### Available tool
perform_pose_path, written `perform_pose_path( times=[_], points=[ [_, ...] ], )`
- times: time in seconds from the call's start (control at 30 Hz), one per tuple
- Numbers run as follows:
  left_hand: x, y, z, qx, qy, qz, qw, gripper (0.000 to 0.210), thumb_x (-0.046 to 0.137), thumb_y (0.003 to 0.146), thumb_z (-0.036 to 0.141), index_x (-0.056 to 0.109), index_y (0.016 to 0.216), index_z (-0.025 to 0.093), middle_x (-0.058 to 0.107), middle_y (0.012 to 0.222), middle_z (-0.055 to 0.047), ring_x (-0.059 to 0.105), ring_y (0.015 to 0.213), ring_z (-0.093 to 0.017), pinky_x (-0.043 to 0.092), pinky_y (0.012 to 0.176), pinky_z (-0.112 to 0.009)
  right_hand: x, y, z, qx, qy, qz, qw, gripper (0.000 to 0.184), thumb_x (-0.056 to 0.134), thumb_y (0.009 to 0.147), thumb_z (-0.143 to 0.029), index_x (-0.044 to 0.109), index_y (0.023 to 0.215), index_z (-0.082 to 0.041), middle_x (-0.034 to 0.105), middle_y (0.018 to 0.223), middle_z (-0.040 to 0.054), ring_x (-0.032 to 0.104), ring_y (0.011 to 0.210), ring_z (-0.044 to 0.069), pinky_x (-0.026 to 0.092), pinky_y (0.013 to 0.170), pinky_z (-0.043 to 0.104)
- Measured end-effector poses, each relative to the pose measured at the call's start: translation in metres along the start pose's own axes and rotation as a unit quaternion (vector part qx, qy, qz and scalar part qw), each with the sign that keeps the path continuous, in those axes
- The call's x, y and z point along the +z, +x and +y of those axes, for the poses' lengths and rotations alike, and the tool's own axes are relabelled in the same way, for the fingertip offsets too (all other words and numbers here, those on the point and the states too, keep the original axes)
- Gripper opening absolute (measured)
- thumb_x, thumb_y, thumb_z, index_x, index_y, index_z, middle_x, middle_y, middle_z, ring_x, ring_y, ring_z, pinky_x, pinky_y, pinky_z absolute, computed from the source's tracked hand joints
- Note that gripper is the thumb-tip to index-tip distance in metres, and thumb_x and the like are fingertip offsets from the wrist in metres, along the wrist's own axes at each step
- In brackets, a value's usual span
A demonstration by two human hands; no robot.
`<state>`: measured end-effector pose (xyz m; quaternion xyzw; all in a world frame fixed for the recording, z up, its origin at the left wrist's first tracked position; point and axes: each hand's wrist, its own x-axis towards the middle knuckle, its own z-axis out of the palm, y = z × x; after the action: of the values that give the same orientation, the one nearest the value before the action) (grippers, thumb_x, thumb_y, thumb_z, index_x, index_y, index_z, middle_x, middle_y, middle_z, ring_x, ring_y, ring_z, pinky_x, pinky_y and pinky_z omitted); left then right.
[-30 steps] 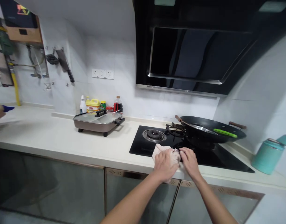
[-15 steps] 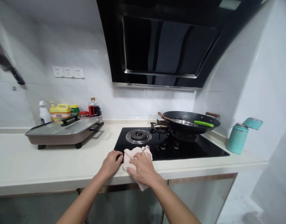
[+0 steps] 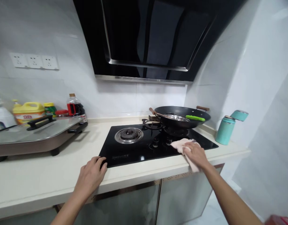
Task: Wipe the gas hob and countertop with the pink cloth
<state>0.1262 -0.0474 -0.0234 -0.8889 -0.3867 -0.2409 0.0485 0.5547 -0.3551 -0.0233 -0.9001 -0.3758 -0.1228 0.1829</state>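
Well, the right hand (image 3: 196, 153) grasps a cloth (image 3: 181, 145) at the hob's (image 3: 134, 150) front edge — the left hand (image 3: 91, 175) lies loose-fingered at its near left corner.

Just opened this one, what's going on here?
A person's right hand holds a pale cloth against the front of a black cooktop, right of the knobs. The left hand rests at its near left corner. A wok stands on the cooktop behind the cloth.
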Motion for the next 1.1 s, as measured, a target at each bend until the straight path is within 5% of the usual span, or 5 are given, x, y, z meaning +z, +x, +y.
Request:
perform_pose_path(
  times=[0.2,0.43,0.8,0.97,1.1],
  points=[
    [0.005,0.007,-0.012,-0.012,-0.041,0.002,0.999,0.056,0.032,0.097,0.051,0.072,0.123,0.022,0.069,0.13,-0.013,0.067,0.119,-0.032,0.052,0.097,-0.046,-0.022,0.023,0.063,0.179,-0.042,0.018,0.983,0.053,0.037,0.098,-0.051,0.069,0.137,-0.033,0.055,0.155,0.0082,0.048,0.14,0.04,0.034,0.114,0.063],
    [-0.002,0.008,-0.003,-0.029,-0.074,-0.002,0.997,0.055,0.036,0.095,0.051,0.072,0.123,0.02,0.068,0.131,-0.016,0.065,0.121,-0.035,0.05,0.101,-0.052,-0.021,0.008,0.051,0.244,-0.07,0.029,0.967,0.062,0.035,0.099,-0.057,0.06,0.147,-0.027,0.051,0.153,0.0147,0.046,0.138,0.045,0.034,0.11,0.065],
    [-0.02,0.014,0.016,-0.073,-0.052,-0.07,0.994,0.046,0.042,0.098,0.046,0.07,0.124,0.021,0.064,0.134,-0.014,0.056,0.132,-0.036,0.044,0.114,-0.06,-0.012,-0.05,-0.078,-0.005,-0.032,0.06,0.998,0.057,0.042,0.1,-0.058,0.069,0.135,-0.022,0.062,0.131,0.0182,0.045,0.126,0.043,0.032,0.107,0.064],
    [-0.02,0.015,0.017,-0.08,-0.048,-0.077,0.993,0.044,0.044,0.1,0.046,0.069,0.126,0.021,0.063,0.133,-0.012,0.051,0.136,-0.035,0.041,0.117,-0.063,-0.003,-0.071,-0.142,-0.134,0.031,0.032,0.99,0.054,0.039,0.105,-0.057,0.065,0.141,-0.026,0.061,0.132,0.0136,0.043,0.125,0.038,0.03,0.106,0.06],
    [-0.023,0.012,0.021,-0.08,-0.052,-0.079,0.992,0.044,0.043,0.102,0.044,0.068,0.128,0.02,0.062,0.135,-0.012,0.051,0.136,-0.034,0.039,0.119,-0.061,0.004,-0.084,-0.162,-0.199,0.054,0.042,0.978,0.043,0.041,0.106,-0.048,0.073,0.127,-0.027,0.063,0.136,0.0101,0.045,0.123,0.033,0.031,0.105,0.053]
  ],
)
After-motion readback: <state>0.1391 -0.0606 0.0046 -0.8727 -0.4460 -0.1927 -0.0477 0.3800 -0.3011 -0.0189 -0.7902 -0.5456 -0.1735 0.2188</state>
